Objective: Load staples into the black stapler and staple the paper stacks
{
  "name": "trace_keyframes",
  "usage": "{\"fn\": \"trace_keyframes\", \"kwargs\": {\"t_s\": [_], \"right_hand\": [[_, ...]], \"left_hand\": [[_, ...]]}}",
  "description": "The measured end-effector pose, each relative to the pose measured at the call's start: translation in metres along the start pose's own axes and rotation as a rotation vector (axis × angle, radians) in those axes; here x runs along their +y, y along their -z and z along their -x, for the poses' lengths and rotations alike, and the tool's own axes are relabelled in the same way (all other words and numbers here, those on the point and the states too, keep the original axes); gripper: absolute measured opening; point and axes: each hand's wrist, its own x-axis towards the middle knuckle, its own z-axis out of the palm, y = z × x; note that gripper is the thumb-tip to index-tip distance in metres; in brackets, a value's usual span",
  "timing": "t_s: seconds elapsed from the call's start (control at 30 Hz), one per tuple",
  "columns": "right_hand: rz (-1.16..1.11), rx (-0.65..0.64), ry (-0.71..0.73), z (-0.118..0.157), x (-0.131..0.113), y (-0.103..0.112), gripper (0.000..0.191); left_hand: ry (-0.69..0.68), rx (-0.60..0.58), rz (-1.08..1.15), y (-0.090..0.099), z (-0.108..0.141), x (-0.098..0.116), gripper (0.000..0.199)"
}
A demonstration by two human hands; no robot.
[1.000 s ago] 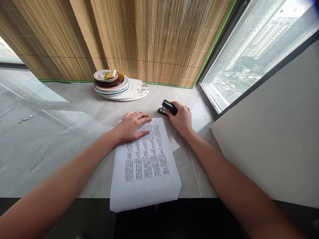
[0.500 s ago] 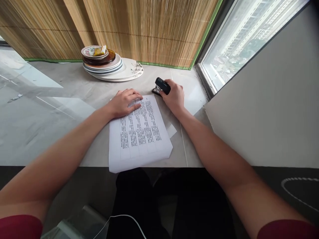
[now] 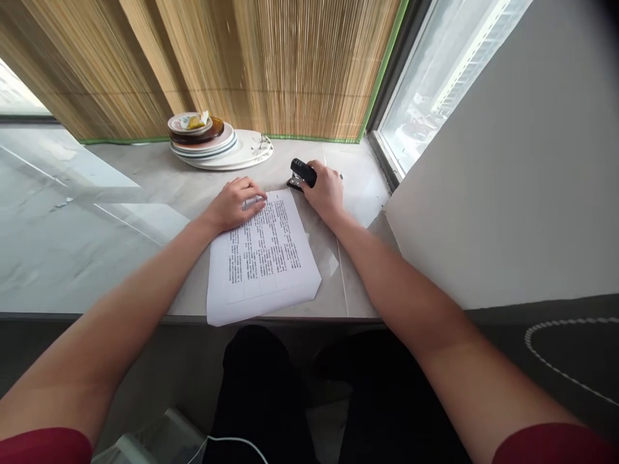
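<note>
Printed paper sheets lie on the marble sill, their near edge reaching the sill's front edge. My left hand rests on the upper left part of the paper, fingers apart and laid on the page, holding nothing. Just beyond the paper's upper right corner, my right hand is wrapped around a black stapler. The stapler stands on the sill with its mouth toward the left and its jaws apart; its rear is hidden by my fingers.
A stack of plates stands behind my left hand, against a bamboo blind. To the right are a window frame and a grey wall. A white cord hangs at the lower right.
The whole view has shifted and tilted slightly, so the sill's things appear a little farther left. My hands keep nearly the same places by the paper, and the stapler is still in my right hand.
</note>
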Motion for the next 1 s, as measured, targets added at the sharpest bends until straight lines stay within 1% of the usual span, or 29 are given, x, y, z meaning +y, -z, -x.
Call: {"fn": "trace_keyframes", "kwargs": {"t_s": [0.13, 0.3, 0.53, 0.63, 0.73, 0.87, 0.93, 1.0], "right_hand": [[-0.026, 0.008, -0.040, 0.003, -0.009, 0.007, 0.029], [-0.045, -0.004, -0.038, 0.004, -0.014, 0.009, 0.024], [-0.033, -0.014, -0.048, 0.004, -0.013, 0.006, 0.025], [-0.026, 0.002, -0.031, 0.004, -0.012, 0.005, 0.029], [-0.021, 0.015, -0.012, 0.004, -0.011, 0.006, 0.034], [-0.030, -0.008, -0.019, 0.004, -0.006, 0.005, 0.036], [-0.040, -0.010, -0.028, 0.003, -0.005, 0.004, 0.036], [-0.048, -0.016, -0.038, 0.003, -0.004, 0.003, 0.036]], "left_hand": [[-0.032, -0.003, -0.024, 0.000, 0.000, 0.001, 0.033], [-0.004, 0.000, -0.023, -0.001, 0.000, 0.001, 0.029], [-0.018, 0.047, 0.028, 0.001, 0.004, 0.001, 0.026], [-0.013, 0.071, 0.021, 0.002, 0.004, 0.003, 0.026], [-0.002, 0.122, -0.050, 0.001, 0.004, 0.006, 0.026], [0.000, 0.214, -0.198, 0.000, 0.007, 0.006, 0.028], [0.019, 0.276, -0.230, 0.008, 0.011, 0.010, 0.030], [0.056, 0.350, -0.218, 0.023, 0.020, 0.023, 0.031]]}}
